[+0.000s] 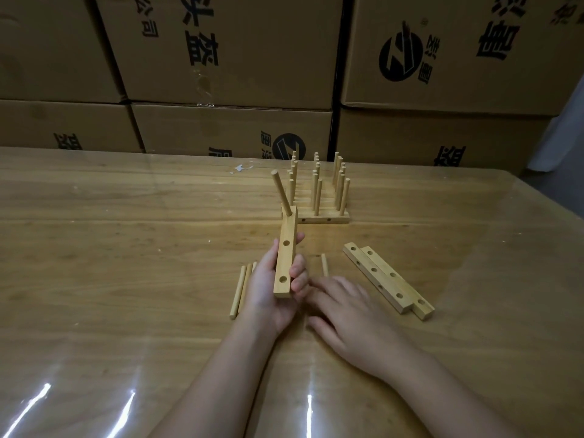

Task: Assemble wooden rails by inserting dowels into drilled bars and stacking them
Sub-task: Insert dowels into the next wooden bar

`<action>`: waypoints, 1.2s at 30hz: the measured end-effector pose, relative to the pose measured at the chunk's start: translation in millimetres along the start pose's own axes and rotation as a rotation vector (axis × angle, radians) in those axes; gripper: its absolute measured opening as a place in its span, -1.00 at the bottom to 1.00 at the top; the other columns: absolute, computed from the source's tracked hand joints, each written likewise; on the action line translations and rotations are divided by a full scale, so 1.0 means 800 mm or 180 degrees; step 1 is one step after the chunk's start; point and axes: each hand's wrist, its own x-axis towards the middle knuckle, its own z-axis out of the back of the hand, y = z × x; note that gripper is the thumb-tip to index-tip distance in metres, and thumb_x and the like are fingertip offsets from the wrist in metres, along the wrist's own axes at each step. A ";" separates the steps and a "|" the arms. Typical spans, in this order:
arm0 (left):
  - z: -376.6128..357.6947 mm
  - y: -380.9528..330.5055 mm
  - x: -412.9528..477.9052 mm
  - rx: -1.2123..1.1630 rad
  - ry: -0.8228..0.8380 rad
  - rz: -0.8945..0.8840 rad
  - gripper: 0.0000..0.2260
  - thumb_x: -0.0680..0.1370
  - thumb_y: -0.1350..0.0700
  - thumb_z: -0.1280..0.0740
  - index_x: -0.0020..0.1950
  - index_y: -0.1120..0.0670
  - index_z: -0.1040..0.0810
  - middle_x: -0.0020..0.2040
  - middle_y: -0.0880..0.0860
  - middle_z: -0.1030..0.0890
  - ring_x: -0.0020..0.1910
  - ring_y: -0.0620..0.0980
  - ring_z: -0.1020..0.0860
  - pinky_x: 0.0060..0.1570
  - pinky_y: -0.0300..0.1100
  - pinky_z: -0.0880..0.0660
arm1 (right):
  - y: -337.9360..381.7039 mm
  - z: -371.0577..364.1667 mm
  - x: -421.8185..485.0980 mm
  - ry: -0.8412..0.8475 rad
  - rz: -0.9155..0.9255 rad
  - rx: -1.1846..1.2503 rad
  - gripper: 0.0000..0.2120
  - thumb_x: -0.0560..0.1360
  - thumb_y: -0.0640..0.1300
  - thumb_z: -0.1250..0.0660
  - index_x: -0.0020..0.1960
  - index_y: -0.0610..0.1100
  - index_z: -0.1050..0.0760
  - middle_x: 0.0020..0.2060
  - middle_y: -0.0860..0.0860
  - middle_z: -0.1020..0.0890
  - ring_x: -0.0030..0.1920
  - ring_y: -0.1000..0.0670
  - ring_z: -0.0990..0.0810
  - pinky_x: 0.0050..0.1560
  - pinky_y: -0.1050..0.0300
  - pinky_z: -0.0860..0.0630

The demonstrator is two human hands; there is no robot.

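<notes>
Far boxes [221,58] carry black Chinese print, turned: 公司 on the top middle one; a round logo [400,60] on the right box [467,86].

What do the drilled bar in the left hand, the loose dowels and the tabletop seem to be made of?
Drilled bar: pale, unpainted wood, matte, with faint grain. Loose dowels: same light wood, smooth and round. Tabletop: wood planks, probably under a clear glossy film, judging by the glare streaks.
</notes>
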 end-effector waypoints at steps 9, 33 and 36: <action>-0.002 0.005 0.001 0.0448 0.0039 -0.0059 -0.62 0.65 -0.06 -0.02 0.13 0.13 -0.52 -0.56 0.01 -0.34 -0.65 -0.09 -0.28 -0.64 -0.30 -0.23 | -0.009 0.006 -0.001 -0.0727 -0.1313 -0.0349 -0.68 0.49 -0.02 -0.29 0.22 -0.05 -0.43 0.05 0.00 -0.42 0.09 -0.01 -0.43 0.00 0.16 -0.43; -0.011 0.029 0.001 0.2259 -0.0498 -0.0765 -0.46 0.68 -0.09 0.04 -0.34 0.01 -0.55 -0.51 0.06 -0.45 -0.53 -0.04 -0.41 -0.46 -0.19 -0.37 | -0.015 0.036 -0.001 -0.1842 -0.0567 0.0793 -0.80 0.54 -0.31 -0.24 0.11 -0.24 -0.57 -0.17 -0.08 -0.53 -0.12 -0.06 -0.50 -0.13 0.12 -0.43; -0.012 0.030 -0.001 0.2715 -0.0480 -0.0814 -0.50 0.68 -0.08 0.07 -0.21 0.19 -0.45 -0.51 0.02 -0.47 -0.46 -0.03 -0.44 -0.36 -0.19 -0.40 | -0.016 0.042 -0.002 -0.2025 -0.0506 0.0305 -0.80 0.48 -0.38 -0.29 0.04 -0.23 -0.60 -0.24 -0.13 -0.51 -0.22 -0.12 -0.47 -0.25 0.06 -0.43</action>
